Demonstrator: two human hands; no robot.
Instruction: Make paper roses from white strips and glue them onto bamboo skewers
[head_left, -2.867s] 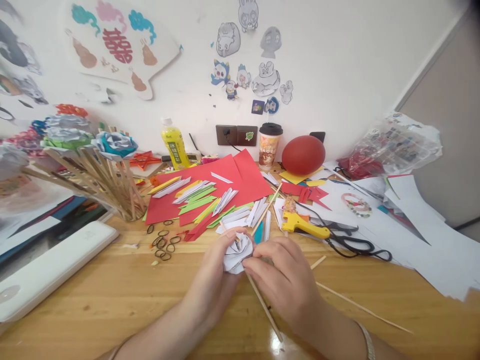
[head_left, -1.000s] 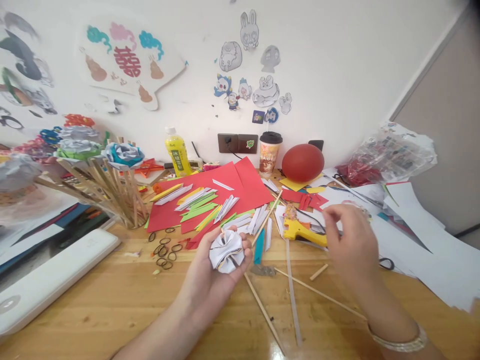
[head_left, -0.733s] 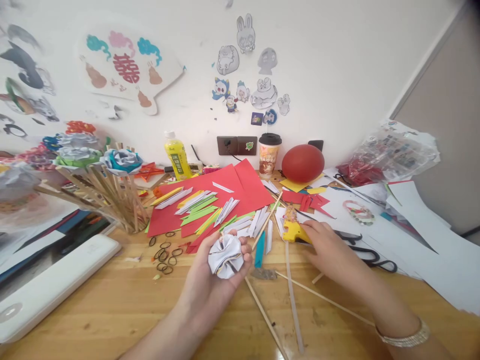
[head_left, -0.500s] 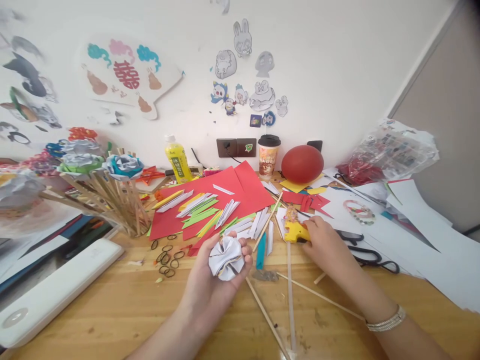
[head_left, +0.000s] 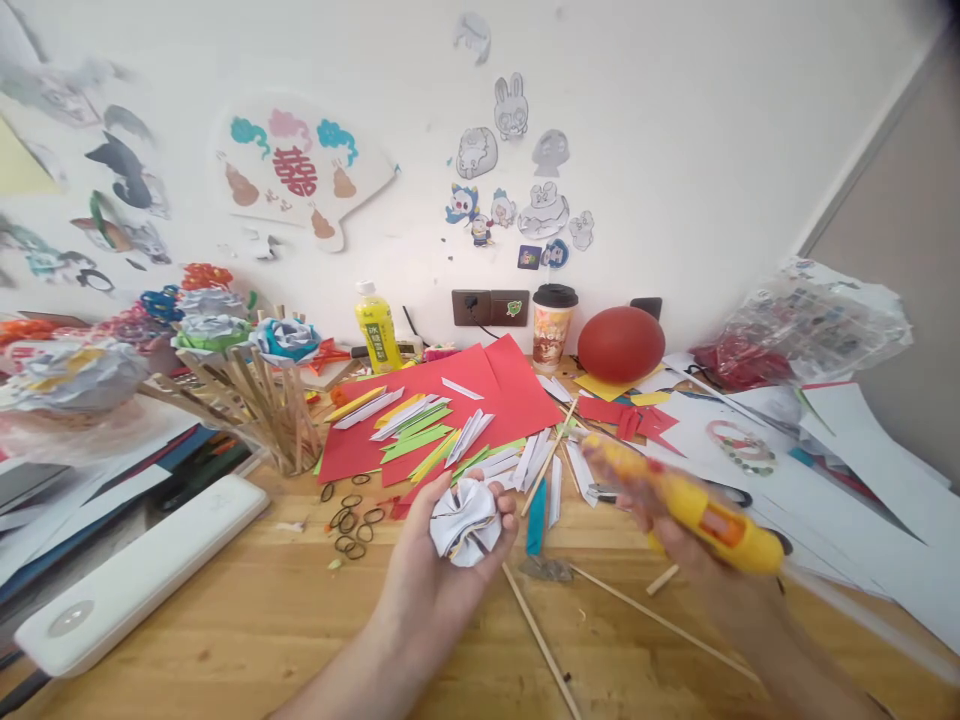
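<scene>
My left hand cups a white folded-paper flower, with its pleated face turned up and fingers curled round its sides. To its right, my right hand grips a yellow hot glue gun, blurred by motion. The nozzle points up and to the left, apart from the flower, and a clear glue stick sticks out of the back. Folded paper strips in white, green and yellow lie just beyond my left hand on red paper sheets.
Several rubber bands lie left of my left hand. Wooden sticks cross the table in front. A jar of sticks and a white device stand left. At the back are a yellow bottle, a cup and a red balloon.
My right hand has lifted the glue gun off the table and swung it to the right, its glue stick rising with it. The view has shifted slightly; my left hand still holds the flower.
</scene>
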